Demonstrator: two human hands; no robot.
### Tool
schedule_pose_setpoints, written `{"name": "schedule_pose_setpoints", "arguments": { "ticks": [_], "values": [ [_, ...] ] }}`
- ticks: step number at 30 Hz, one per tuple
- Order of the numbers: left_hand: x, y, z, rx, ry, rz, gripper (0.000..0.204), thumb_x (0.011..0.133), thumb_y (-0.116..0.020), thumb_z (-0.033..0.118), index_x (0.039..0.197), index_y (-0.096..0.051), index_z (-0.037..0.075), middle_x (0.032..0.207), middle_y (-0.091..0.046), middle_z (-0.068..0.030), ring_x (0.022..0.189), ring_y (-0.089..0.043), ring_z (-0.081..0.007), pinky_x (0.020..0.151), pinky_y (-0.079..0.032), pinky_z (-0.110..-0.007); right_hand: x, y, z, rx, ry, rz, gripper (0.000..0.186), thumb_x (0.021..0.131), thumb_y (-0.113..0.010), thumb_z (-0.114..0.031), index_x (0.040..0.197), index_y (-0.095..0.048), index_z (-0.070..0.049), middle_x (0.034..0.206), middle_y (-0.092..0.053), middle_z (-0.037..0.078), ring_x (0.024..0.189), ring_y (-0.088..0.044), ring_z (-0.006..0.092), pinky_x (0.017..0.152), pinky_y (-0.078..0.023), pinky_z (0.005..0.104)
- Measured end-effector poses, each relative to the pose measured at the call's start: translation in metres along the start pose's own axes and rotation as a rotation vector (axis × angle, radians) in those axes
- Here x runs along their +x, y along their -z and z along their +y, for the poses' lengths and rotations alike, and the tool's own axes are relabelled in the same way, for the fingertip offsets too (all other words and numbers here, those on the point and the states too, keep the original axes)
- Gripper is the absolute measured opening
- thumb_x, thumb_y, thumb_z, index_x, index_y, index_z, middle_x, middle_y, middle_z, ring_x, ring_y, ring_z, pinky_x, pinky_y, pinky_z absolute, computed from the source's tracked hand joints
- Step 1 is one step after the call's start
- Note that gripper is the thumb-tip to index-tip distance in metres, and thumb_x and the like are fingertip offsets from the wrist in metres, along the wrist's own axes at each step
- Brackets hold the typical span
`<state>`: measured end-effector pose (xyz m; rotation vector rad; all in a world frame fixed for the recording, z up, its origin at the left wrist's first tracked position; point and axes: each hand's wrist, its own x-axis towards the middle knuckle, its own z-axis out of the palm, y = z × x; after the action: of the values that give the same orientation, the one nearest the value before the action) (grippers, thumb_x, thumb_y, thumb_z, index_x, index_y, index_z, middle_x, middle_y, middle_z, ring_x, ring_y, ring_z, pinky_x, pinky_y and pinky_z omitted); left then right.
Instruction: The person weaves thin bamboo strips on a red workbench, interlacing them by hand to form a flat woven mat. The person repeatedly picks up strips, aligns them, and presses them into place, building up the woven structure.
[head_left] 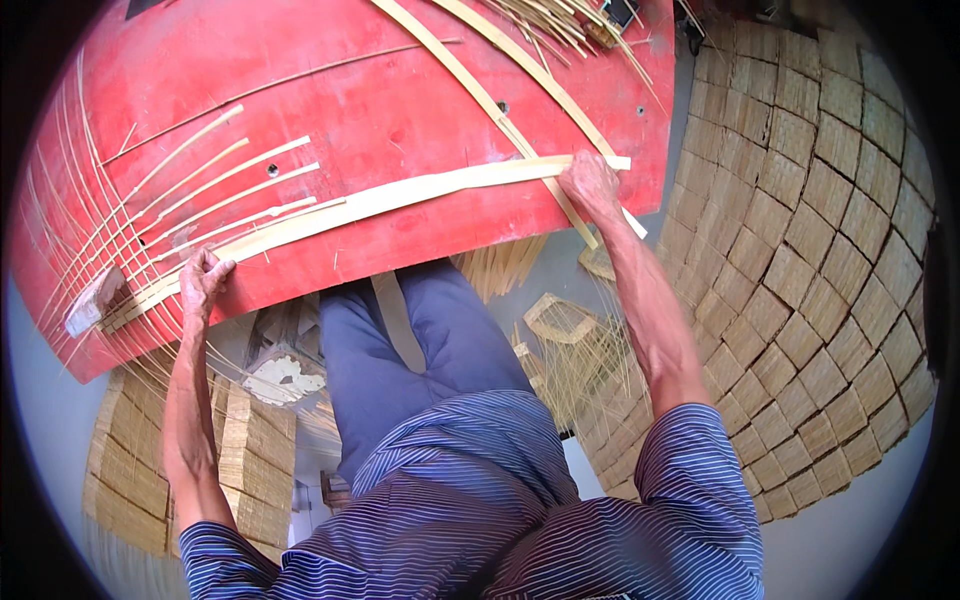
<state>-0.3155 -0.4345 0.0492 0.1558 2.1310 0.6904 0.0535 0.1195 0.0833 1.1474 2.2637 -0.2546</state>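
Observation:
A long, wide, pale bamboo strip [400, 195] runs along the near edge of the red board. My right hand [590, 186] is closed round it close to its right end, over two other strips lying beneath. My left hand [203, 280] is closed, fingers curled, at the strip's left end beside an open lattice of thin strips [125, 235]. Its fingertips partly hide what they pinch there. A whitish block [96, 300] rests on the lattice at the board's left corner, left of my left hand.
The red board [400, 110] carries two long curved strips [455, 65], a thin stick [280, 75] and a bundle of splints [560, 20] at the back. Stacked woven squares [800, 240] stand right; more woven pieces [250, 450] lie lower left. Loose weaving [575, 340] is below my right arm.

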Motion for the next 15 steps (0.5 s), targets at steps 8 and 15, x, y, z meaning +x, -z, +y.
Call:
{"name": "schedule_pose_setpoints", "arguments": {
  "ticks": [8,15],
  "values": [
    [-0.009,0.007,0.004,-0.05,0.072,0.028,0.028,0.081,-0.079,0.008,0.072,-0.052,0.008,0.06,-0.052,0.0028,0.051,-0.048,-0.0074,0.047,-0.042,-0.025,0.017,0.076,-0.003,-0.189,0.26,0.271,0.021,0.082,-0.069,-0.024,0.085,-0.063,-0.004,0.08,-0.067,0.017,0.081,-0.068,0.0395,0.068,-0.053,0.0518],
    [-0.002,-0.006,0.007,-0.1,-0.05,0.02,0.029,0.08,-0.08,0.009,0.072,-0.053,0.006,0.062,-0.053,0.0001,0.054,-0.051,-0.0091,0.048,-0.044,-0.026,0.077,0.037,0.007,-0.057,0.382,0.329,0.016,0.084,-0.069,-0.02,0.081,-0.061,-0.007,0.078,-0.064,0.015,0.077,-0.066,0.0385,0.06,-0.05,0.0518]
  ]
}}
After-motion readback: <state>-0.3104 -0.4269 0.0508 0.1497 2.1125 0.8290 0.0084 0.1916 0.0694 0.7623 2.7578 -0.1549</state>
